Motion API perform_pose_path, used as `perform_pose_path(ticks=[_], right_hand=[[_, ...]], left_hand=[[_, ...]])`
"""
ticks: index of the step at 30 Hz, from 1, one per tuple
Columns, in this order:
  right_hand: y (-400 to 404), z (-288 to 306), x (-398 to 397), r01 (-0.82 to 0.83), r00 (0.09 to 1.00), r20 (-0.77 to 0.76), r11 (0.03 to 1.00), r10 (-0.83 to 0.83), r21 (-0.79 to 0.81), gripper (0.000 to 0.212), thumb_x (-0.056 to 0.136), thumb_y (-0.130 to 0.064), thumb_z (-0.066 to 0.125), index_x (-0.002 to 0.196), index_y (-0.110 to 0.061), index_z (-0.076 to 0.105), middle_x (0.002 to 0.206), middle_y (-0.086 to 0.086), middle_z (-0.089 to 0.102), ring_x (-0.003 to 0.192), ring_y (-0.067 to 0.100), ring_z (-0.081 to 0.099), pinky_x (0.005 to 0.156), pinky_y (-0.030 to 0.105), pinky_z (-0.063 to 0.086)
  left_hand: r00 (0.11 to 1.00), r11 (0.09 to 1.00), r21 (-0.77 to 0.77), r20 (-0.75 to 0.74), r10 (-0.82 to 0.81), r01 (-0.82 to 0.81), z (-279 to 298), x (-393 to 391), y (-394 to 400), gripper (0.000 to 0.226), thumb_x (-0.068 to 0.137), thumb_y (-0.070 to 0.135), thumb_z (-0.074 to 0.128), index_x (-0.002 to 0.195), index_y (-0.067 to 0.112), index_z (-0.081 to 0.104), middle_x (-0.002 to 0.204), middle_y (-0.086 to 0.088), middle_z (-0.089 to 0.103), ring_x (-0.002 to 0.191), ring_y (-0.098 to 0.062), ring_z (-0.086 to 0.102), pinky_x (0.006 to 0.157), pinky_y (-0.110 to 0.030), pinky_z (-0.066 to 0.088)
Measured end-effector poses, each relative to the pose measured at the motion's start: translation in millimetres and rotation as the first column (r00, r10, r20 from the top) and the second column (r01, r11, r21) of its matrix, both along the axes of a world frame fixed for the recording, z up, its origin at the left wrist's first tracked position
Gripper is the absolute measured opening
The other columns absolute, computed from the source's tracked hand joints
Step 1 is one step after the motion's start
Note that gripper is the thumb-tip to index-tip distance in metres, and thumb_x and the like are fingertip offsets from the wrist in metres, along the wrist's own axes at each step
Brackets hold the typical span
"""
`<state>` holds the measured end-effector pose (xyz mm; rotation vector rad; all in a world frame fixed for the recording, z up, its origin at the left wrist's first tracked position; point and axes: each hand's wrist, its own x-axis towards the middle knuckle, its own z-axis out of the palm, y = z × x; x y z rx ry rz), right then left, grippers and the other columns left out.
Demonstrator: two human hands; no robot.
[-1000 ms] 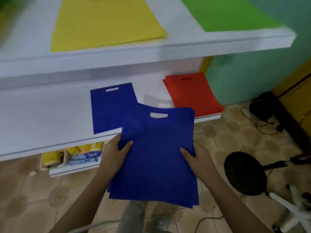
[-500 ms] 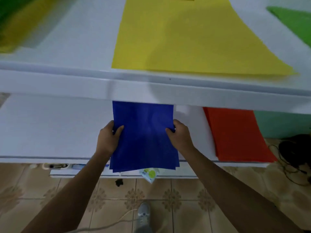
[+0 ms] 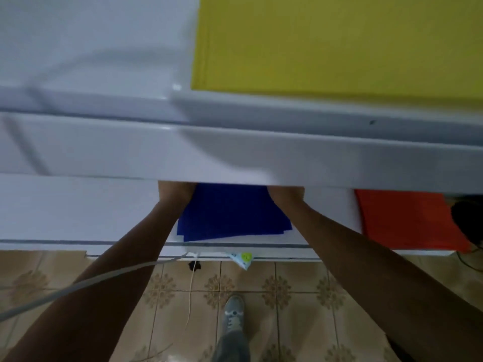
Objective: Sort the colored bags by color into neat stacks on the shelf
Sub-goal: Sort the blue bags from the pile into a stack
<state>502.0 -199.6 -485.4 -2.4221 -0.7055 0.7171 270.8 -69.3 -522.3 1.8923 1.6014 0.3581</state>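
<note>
A stack of blue bags [image 3: 232,212] lies on the white lower shelf [image 3: 78,210], its near corners slightly fanned close to the shelf's front edge. My left hand [image 3: 175,192] is at the stack's left side and my right hand [image 3: 286,195] at its right side. Both reach under the upper shelf [image 3: 261,152], which hides the fingers and the far part of the stack. Yellow bags [image 3: 326,43] lie on the upper shelf. Red-orange bags [image 3: 407,220] lie on the lower shelf to the right.
The upper shelf's thick front edge overhangs the lower one. A white cable [image 3: 78,283] crosses my left forearm. Below are the tiled floor, my shoe [image 3: 234,312], and a small packet [image 3: 243,258] sticking out under the shelf. A dark object [image 3: 467,218] sits at far right.
Both hands have pushed the blue stack deeper onto the lower shelf, and their fingers have gone under the upper shelf. My head has moved closer and looks more steeply down.
</note>
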Motion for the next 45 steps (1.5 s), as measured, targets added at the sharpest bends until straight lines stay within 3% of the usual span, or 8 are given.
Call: perform_pose_path(ticks=[1,5,12,20,26,36,40,45], right_hand=[[-4.7,3.4,-1.7,-0.285,0.926,0.216,0.949,0.310,-0.137,0.024,0.097,-0.029,0.051,0.088,-0.009,0.057,0.114,0.020,0.061,0.108,0.031,0.058,0.098,0.041,0.048],[-28.3,38.9,-20.1,-0.311,0.928,0.247,0.946,0.280,0.097,0.032,0.093,-0.026,0.058,0.122,-0.014,0.054,0.122,0.005,0.056,0.106,0.019,0.057,0.088,0.038,0.051],[-111.3,132.5,-82.8,-0.445,0.895,0.159,0.827,0.416,0.344,0.027,0.088,-0.020,0.065,0.115,-0.016,0.062,0.104,-0.002,0.064,0.091,0.014,0.062,0.087,0.036,0.053],[-181.3,277.9,-176.0,-0.574,0.786,0.163,0.608,0.596,0.548,0.020,0.091,-0.022,0.063,0.110,-0.027,0.061,0.102,-0.015,0.062,0.093,-0.004,0.059,0.078,0.010,0.046],[-178.4,373.2,-210.6,-0.618,0.741,0.241,0.497,0.627,0.609,0.012,0.094,-0.031,0.056,0.105,-0.032,0.062,0.096,-0.018,0.063,0.088,-0.003,0.060,0.075,0.018,0.053],[-29.7,445.2,-205.1,-0.393,0.846,-0.048,0.683,0.531,0.616,0.031,0.096,-0.029,0.053,0.103,-0.001,0.065,0.096,0.005,0.069,0.070,0.013,0.062,0.057,0.023,0.050],[37.6,444.7,-211.2,-0.427,0.897,0.101,0.779,0.431,0.459,0.041,0.093,-0.041,0.056,0.092,-0.001,0.067,0.091,0.010,0.072,0.063,0.016,0.062,0.057,0.026,0.049],[80.6,440.9,-222.6,-0.419,0.904,0.220,0.859,0.365,0.294,0.049,0.085,-0.057,0.059,0.078,-0.008,0.057,0.074,0.008,0.067,0.055,0.017,0.059,0.046,0.023,0.041]], left_hand=[[0.997,0.999,0.029,-0.067,-0.023,0.025,15.6,2.5,-5.6,0.018,0.083,0.027,0.065,0.094,0.013,0.064,0.097,-0.009,0.066,0.095,-0.030,0.061,0.087,-0.046,0.052],[0.997,0.985,0.167,-0.074,-0.037,0.049,60.7,-5.0,-34.1,0.040,0.090,0.021,0.060,0.128,0.010,0.051,0.122,-0.013,0.056,0.111,-0.032,0.053,0.092,-0.045,0.048],[0.974,0.973,0.229,0.217,-0.064,0.013,161.3,-64.2,-125.9,0.024,0.091,0.015,0.061,0.115,0.013,0.063,0.106,-0.003,0.067,0.080,-0.015,0.059,0.072,-0.023,0.042],[0.953,0.913,0.405,0.294,-0.074,-0.054,309.3,-166.8,-230.8,0.017,0.092,0.014,0.059,0.104,0.025,0.064,0.096,0.013,0.065,0.083,0.001,0.059,0.060,-0.010,0.040],[0.927,0.835,0.527,0.370,-0.058,-0.158,400.1,-224.0,-234.2,0.013,0.093,0.018,0.058,0.102,0.025,0.065,0.093,0.012,0.068,0.083,-0.002,0.061,0.069,-0.017,0.049],[0.922,0.770,0.612,0.378,-0.085,-0.180,486.8,-264.7,-125.4,0.014,0.097,0.020,0.052,0.105,0.021,0.063,0.101,0.006,0.067,0.097,-0.015,0.061,0.074,-0.022,0.043],[0.995,0.880,0.475,0.096,-0.031,-0.018,500.5,-272.3,-47.5,0.044,0.100,0.036,0.044,0.134,0.009,0.052,0.135,-0.008,0.055,0.128,-0.026,0.048,0.098,-0.031,0.034],[0.948,0.941,0.272,-0.296,-0.118,0.202,487.9,-261.7,20.3,0.054,0.099,0.055,0.030,0.100,0.009,0.058,0.118,-0.015,0.062,0.113,-0.030,0.056,0.090,-0.032,0.039]])
